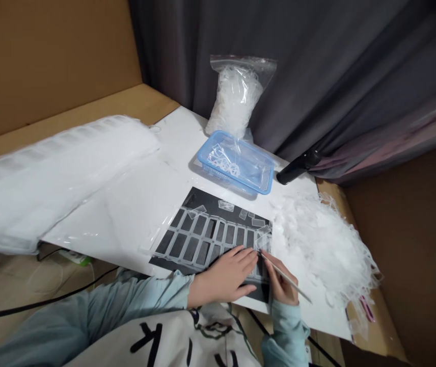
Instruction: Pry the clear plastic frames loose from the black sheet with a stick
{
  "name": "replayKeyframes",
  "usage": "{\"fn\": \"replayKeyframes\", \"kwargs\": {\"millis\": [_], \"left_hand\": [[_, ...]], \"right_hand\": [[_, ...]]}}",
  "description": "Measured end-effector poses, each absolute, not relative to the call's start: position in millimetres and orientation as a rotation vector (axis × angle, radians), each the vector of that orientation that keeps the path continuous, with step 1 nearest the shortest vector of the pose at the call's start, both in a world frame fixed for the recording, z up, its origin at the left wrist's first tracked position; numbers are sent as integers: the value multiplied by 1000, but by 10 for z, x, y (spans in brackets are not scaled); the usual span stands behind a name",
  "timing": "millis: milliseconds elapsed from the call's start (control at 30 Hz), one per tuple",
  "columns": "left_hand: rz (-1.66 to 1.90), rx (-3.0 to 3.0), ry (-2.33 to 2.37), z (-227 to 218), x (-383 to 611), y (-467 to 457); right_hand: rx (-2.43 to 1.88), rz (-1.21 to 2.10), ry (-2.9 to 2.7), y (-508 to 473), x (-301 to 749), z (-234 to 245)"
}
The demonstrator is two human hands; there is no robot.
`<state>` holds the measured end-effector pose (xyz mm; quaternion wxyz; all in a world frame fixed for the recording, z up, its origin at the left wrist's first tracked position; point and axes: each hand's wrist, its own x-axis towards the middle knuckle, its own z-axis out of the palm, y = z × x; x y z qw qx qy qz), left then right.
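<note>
Your left hand (223, 275) lies flat and open on one clear plastic grid (198, 242) of rectangular windows, which rests on one black mat (212, 199). Your right hand (281, 279) pinches one thin, pale pick (292, 282), its tip at the grid's edge. The hands are apart but close, and neither is clamped on the grid.

Around five small clear plastic scraps (225, 206) lie loose on the mat. Beyond it sits one blue perforated plastic basket (264, 178) holding tangled clear offcuts, and behind that stands one zip bag (235, 97) stuffed with white strips. To your right spreads one fluffy heap of clear plastic offcuts (321, 244). One bulky white roll (53, 173), blurred, lies on your left, and one black cylinder (298, 167) lies near the basket. All of this sits on one white sheet (134, 204) covering the surface.
</note>
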<state>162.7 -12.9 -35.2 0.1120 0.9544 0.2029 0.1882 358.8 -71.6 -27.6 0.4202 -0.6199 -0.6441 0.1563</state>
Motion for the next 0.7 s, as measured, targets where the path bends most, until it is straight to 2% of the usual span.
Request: {"fn": "replayKeyframes", "kwargs": {"millis": [233,500,700], "left_hand": [[551,2820,607,-381,1639,-131],[568,2853,617,-355,1635,-136],[547,2860,621,-339,1634,-133]], "right_hand": [[-1484,313,-1829,-700,3675,-317],[-1352,20,-2215,-621,3732,-355],[-1408,-100,-2206,-615,3754,-448]]}}
